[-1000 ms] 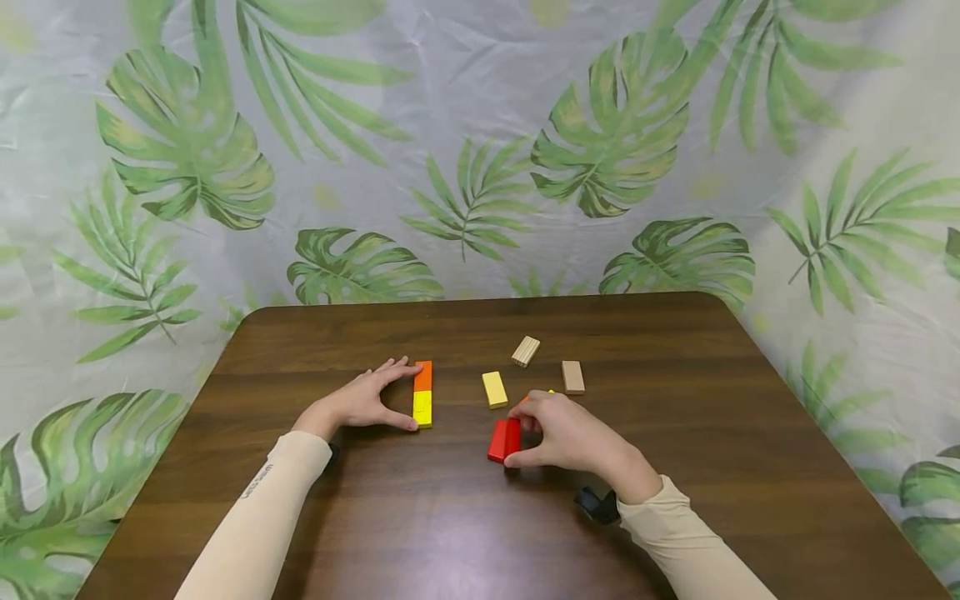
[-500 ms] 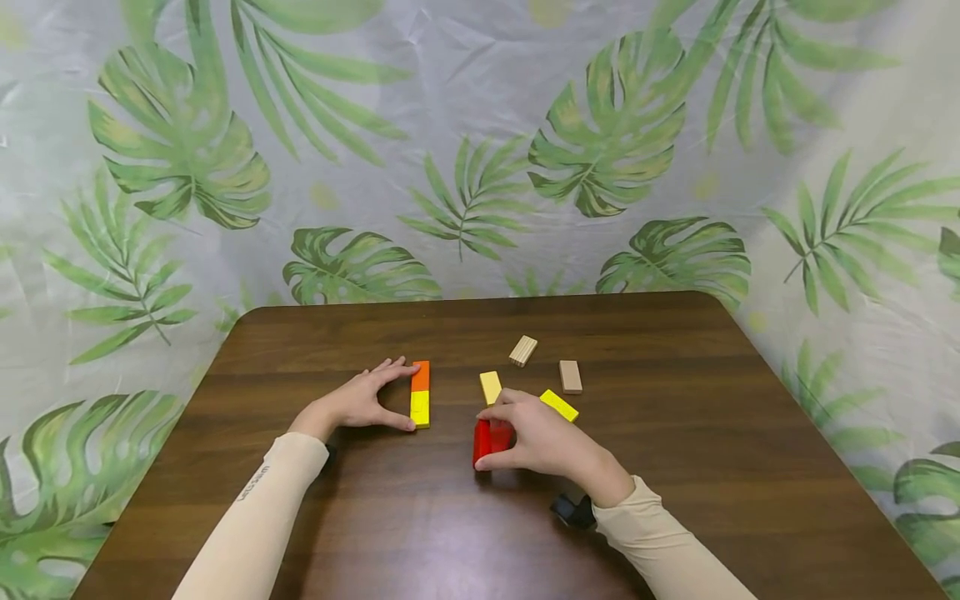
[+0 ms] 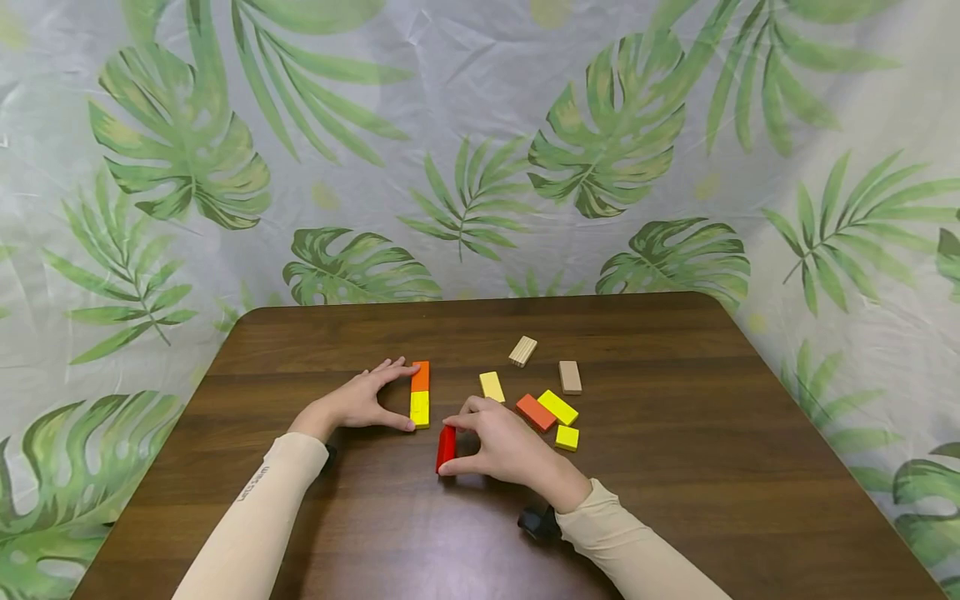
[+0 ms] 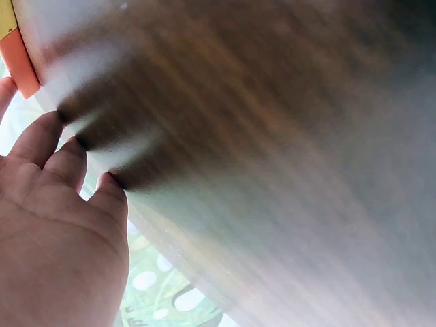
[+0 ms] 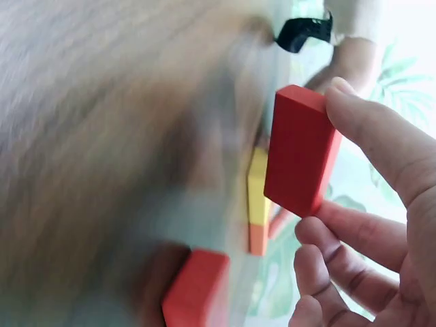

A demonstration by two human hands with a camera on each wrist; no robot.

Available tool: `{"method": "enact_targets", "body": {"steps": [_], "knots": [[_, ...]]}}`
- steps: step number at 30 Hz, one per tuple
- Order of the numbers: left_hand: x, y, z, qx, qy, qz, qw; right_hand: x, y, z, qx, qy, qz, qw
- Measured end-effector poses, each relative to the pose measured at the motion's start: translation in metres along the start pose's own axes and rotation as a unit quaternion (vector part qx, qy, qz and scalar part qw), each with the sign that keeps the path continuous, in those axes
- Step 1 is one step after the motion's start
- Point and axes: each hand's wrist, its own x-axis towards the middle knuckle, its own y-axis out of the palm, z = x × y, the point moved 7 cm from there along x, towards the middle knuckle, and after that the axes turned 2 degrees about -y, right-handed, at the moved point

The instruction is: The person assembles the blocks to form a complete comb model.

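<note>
My right hand [image 3: 498, 442] pinches a red block [image 3: 446, 448] between thumb and fingers, just above the table and right of the row. In the right wrist view the held red block [image 5: 300, 146] shows its broad face, thumb on one end and fingertips at the other. An orange block [image 3: 421, 376] and a yellow block [image 3: 419, 409] lie end to end in a straight row. My left hand [image 3: 363, 398] rests on the table beside that row, index finger at the orange block and thumb at the yellow block's near end. The left wrist view shows its other fingertips [image 4: 71, 146] touching the table.
Right of the row lie a pale yellow block [image 3: 492, 387], a striped wooden block [image 3: 523, 351], a plain wooden block [image 3: 570, 377], a red-orange block [image 3: 536, 412], a yellow block [image 3: 558, 407] and a small yellow block [image 3: 567, 437]. A leaf-print cloth [image 3: 480, 150] hangs behind the table.
My right hand has carried the red block leftward, toward the orange and yellow row. The red-orange and small yellow blocks have come into view behind it. The left hand has stayed put.
</note>
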Motion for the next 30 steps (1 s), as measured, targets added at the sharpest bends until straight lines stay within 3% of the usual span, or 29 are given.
{"method": "enact_targets", "body": {"steps": [11,30], "knots": [[0.000,-0.001,-0.003,0.003,0.005,-0.003,1.0000,0.008,0.018,0.004,0.013,0.002,0.023,1.000],[-0.001,-0.001,-0.001,0.001,0.002,-0.002,1.0000,0.008,0.018,0.001,-0.062,0.002,0.024,0.998]]}}
